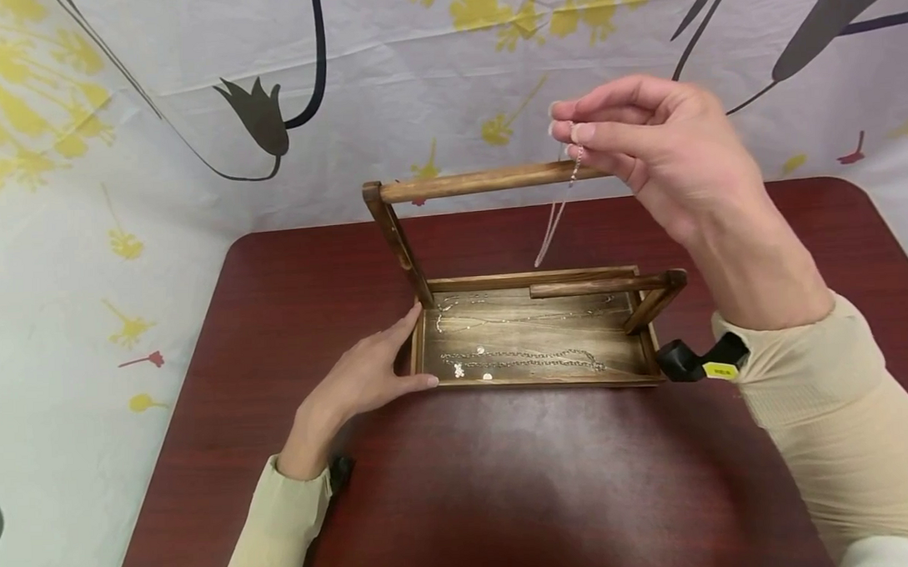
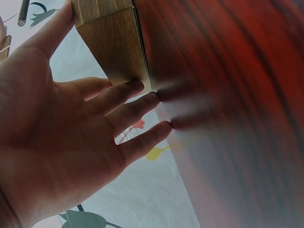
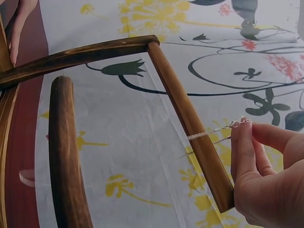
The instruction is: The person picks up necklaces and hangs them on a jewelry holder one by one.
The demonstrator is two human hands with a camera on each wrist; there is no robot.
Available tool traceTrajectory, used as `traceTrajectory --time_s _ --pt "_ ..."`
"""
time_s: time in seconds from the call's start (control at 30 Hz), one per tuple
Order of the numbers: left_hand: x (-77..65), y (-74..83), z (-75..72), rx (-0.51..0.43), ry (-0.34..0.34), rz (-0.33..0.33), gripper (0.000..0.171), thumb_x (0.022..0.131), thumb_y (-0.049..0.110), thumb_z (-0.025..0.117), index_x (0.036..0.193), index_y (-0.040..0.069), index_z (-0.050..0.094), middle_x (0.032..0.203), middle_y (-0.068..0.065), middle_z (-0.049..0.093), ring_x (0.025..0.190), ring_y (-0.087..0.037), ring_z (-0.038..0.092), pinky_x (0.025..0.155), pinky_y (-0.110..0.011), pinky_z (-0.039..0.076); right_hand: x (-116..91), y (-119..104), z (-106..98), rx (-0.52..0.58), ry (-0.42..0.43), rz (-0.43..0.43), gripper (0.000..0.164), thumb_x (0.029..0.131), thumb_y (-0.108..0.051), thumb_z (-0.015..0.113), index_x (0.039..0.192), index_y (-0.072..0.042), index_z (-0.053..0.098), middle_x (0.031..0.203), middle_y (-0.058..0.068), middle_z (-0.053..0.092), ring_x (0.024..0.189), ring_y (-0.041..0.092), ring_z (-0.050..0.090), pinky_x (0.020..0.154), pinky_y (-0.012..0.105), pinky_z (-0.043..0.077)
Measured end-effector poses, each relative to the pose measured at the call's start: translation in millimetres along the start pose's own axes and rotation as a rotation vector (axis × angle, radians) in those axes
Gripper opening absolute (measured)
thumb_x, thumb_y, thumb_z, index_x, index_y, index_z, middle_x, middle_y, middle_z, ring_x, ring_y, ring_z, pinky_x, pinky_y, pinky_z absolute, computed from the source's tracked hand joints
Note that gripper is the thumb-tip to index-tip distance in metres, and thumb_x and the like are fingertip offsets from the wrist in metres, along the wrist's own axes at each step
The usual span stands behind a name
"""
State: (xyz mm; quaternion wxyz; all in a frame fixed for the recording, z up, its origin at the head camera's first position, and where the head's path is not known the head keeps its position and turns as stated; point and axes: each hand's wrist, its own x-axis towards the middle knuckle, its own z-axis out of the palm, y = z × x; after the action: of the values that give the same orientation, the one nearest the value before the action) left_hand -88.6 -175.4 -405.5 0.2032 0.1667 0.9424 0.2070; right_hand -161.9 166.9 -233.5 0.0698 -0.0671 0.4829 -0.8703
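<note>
A wooden jewelry stand [image 1: 488,180] has a tall bar, a shorter bar [image 1: 597,288] and a tray base [image 1: 548,384]. My left hand [image 1: 363,374] rests against the tray's left end, thumb by the front corner, fingers fairly straight. In the left wrist view the fingertips [image 2: 159,96] touch the tray and tabletop. Above the tall bar's right part, my right hand [image 1: 674,146] pinches a thin chain necklace [image 1: 550,234] between thumb and fingers. Its loop dangles below the bar. In the right wrist view one strand [image 3: 198,136] crosses the bar's near face; another passes behind it.
Several fine chains [image 1: 524,360] and small charms [image 1: 459,370] lie in the tray. The stand is on a dark red wooden table [image 1: 581,471], against a floral-printed cloth [image 1: 184,68] at the back and sides.
</note>
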Motion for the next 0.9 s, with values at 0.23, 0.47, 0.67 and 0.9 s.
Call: traceTrajectory --time_s 0.23,0.47,0.67,0.9 --pt "1.7 -0.8 -1.5 0.003 0.005 0.005 0.107 0.082 0.062 0.071 0.160 0.031 0.006 0.161 0.000 0.025 0.143 -0.023 0.035 0.111 -0.046 0.037 1 4 10 -0.045 -0.039 -0.009 0.024 0.080 0.017 0.072 0.103 0.013 0.067 0.109 0.024 0.070 0.096 0.030 0.070 0.076 0.030 0.058" --pt "0.8 -3.0 -1.4 -0.003 0.001 -0.011 0.107 0.083 0.061 0.072 0.160 0.032 0.004 0.162 0.002 0.023 0.142 -0.024 0.037 0.110 -0.046 0.039 4 12 21 -0.114 -0.085 -0.002 0.027 0.079 0.012 0.077 0.104 0.011 0.068 0.111 0.023 0.070 0.100 0.030 0.070 0.080 0.032 0.058" --pt "2.6 -2.1 -0.8 -0.003 -0.005 -0.009 0.107 0.083 0.062 0.071 0.160 0.031 0.004 0.162 0.002 0.023 0.142 -0.023 0.036 0.110 -0.046 0.038 6 17 27 -0.133 -0.133 -0.022 0.028 0.080 0.013 0.075 0.106 0.011 0.067 0.110 0.023 0.070 0.101 0.030 0.069 0.083 0.033 0.057" --pt "4.4 0.9 -3.0 -0.007 -0.012 0.002 0.107 0.084 0.061 0.071 0.161 0.029 0.003 0.162 0.000 0.024 0.141 -0.024 0.039 0.110 -0.045 0.039 6 18 36 -0.174 -0.150 -0.023 0.030 0.080 0.015 0.074 0.108 0.011 0.066 0.112 0.024 0.069 0.103 0.030 0.069 0.093 0.033 0.053"
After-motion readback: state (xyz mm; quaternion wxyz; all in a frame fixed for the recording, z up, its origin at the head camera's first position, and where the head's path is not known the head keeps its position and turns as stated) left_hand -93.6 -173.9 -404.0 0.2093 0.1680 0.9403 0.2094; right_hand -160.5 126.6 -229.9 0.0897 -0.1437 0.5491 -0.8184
